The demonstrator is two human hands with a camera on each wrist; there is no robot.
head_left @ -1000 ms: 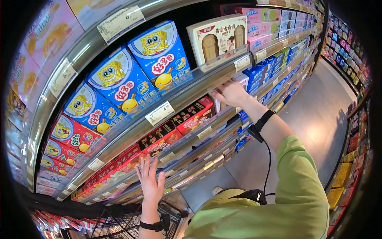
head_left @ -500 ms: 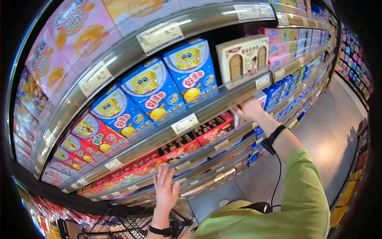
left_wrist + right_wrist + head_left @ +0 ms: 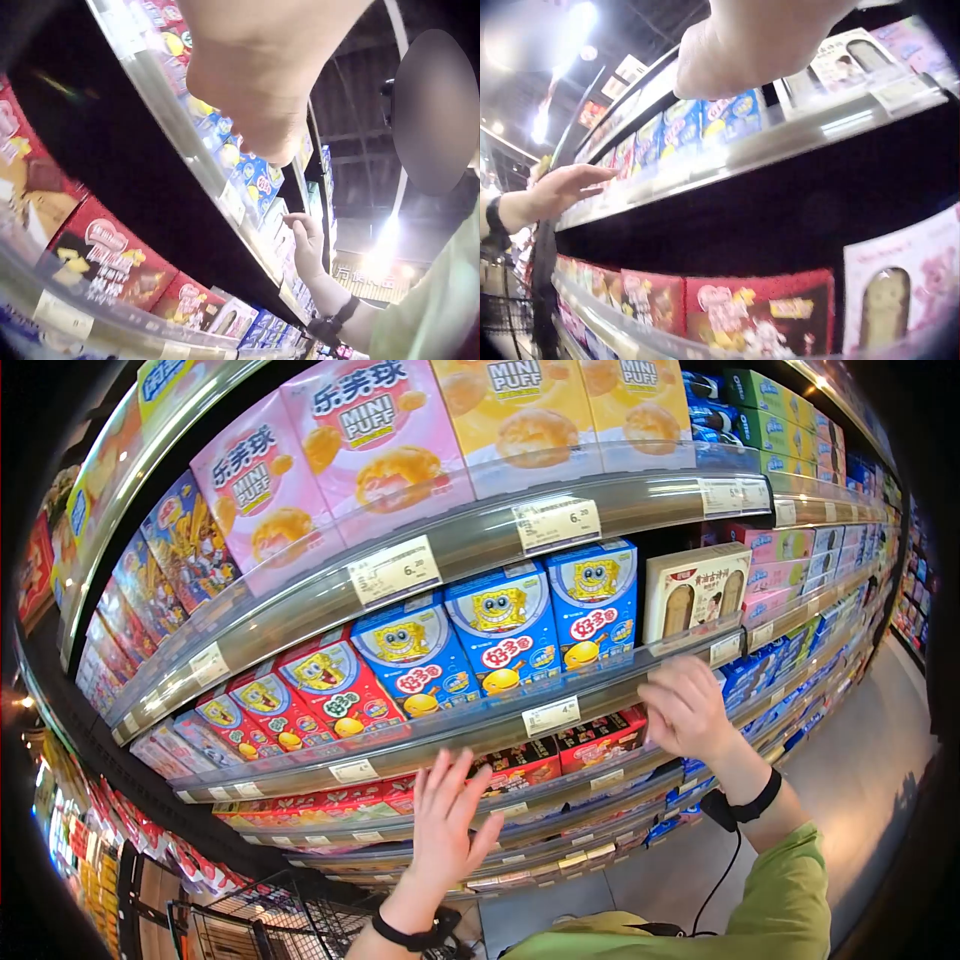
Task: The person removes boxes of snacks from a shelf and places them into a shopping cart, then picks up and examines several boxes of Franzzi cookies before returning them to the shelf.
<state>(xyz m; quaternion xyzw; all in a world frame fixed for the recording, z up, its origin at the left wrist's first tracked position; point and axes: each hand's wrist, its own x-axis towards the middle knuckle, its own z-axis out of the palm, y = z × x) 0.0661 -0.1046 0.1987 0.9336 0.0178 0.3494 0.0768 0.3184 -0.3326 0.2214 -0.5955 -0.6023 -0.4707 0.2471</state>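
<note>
My left hand [image 3: 446,828] is raised with spread fingers in front of the lower shelf of red biscuit boxes [image 3: 515,765], and nothing is in it. To the right, my right hand [image 3: 688,712] hovers at the shelf edge below a cream biscuit box [image 3: 695,592], its fingers loosely bent and holding nothing. Blue cartoon biscuit boxes [image 3: 500,622] stand in a row on the middle shelf, with red ones [image 3: 335,682] to their left. In the right wrist view, a white box with a window [image 3: 900,285] stands beside the red boxes on the lower shelf.
Pink puff boxes [image 3: 375,450] and yellow puff boxes [image 3: 520,410] fill the shelf above. Clear lips and price tags [image 3: 552,715] run along the shelf fronts. A black wire shopping cart [image 3: 260,920] stands at lower left; the aisle floor [image 3: 830,790] lies at right.
My right hand has come back out of the lower shelf, empty, and up to the shelf edge. The head view has swung left and up, showing more upper boxes. The left hand stays spread.
</note>
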